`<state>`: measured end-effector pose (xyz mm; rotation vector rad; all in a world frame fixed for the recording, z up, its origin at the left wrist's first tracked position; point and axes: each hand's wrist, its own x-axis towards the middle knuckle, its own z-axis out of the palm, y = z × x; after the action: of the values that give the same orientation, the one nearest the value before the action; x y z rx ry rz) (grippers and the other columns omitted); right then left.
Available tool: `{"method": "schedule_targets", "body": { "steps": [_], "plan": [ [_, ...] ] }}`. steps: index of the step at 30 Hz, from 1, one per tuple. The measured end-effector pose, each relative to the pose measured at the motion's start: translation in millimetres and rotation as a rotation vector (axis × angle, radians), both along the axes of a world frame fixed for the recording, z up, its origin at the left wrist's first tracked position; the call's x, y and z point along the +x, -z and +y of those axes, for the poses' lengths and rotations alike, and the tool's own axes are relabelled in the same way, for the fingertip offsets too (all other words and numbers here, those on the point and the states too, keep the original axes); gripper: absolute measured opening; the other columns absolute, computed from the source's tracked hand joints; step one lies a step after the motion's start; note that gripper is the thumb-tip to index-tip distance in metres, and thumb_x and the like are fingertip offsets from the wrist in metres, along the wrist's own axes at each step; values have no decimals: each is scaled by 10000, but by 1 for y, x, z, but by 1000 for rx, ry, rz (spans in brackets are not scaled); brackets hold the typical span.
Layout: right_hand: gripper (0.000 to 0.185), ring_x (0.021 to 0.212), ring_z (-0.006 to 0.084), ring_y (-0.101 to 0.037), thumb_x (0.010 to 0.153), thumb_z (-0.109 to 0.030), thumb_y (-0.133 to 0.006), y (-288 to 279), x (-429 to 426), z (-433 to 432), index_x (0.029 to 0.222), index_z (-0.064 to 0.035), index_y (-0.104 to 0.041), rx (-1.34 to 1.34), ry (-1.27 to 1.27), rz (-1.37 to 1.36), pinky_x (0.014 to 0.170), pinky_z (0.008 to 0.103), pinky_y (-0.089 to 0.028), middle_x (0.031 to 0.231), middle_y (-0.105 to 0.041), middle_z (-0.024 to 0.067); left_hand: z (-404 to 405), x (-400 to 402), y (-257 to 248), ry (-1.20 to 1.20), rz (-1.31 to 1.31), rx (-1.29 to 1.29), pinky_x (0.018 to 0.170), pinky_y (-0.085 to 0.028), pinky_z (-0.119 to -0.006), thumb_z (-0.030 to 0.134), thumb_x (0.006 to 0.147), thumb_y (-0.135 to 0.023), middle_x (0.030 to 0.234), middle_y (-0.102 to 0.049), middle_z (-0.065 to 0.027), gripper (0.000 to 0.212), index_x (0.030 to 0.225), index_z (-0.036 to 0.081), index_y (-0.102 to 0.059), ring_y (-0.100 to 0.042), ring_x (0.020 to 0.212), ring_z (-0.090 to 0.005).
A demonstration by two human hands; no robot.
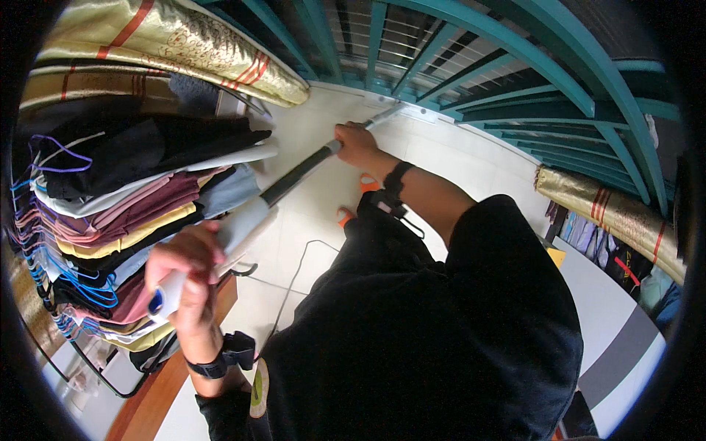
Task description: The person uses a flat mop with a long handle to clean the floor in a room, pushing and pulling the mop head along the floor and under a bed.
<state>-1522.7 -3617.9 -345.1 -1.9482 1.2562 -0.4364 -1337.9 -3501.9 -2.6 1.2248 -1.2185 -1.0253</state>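
Note:
A long pole-handled cleaning tool [300,175] slants from the lower left towards the base of the teal barred frame. My left hand [190,270] is wrapped around its white grip end, which has a blue oval cap or button. Farther down, my right hand [358,146] grips the shaft just past a grey collar, knuckles up. Beyond that hand the shaft turns grey and reaches the floor by the bars; its far end is blurred, so the head's type cannot be told. Black straps with small devices circle both wrists.
Hung clothes [138,220] crowd a rack on the left, close to my left hand. Ahead stand teal metal bars [430,60], with gold curtains [220,49] to the side. A thin cord [298,270] lies on the pale tiled floor [309,215]. A round-edged table [601,297] is at right.

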Motion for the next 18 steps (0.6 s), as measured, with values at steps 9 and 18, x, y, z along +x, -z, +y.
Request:
{"method": "schedule_targets", "body": {
  "steps": [9,18],
  "plan": [
    [89,822,357,-556,694,-78,-607,-33,136,-20,764,-35,-573,14,-178,-198,743,454,-439,796,-586,163,18,49,-29,-133,-225,0,894,-349,-413,243,797,-639,636,-453,-36,244,798,84,-454,-443,645,-178],
    [122,939,340,-543,750,-131,-568,-15,168,3,843,-58,-598,82,-372,-55,828,418,-438,914,-587,160,55,51,-27,-286,-238,66,914,-331,-398,261,837,-592,668,-402,-23,240,788,82,-439,-407,695,-177]
  ]
}}
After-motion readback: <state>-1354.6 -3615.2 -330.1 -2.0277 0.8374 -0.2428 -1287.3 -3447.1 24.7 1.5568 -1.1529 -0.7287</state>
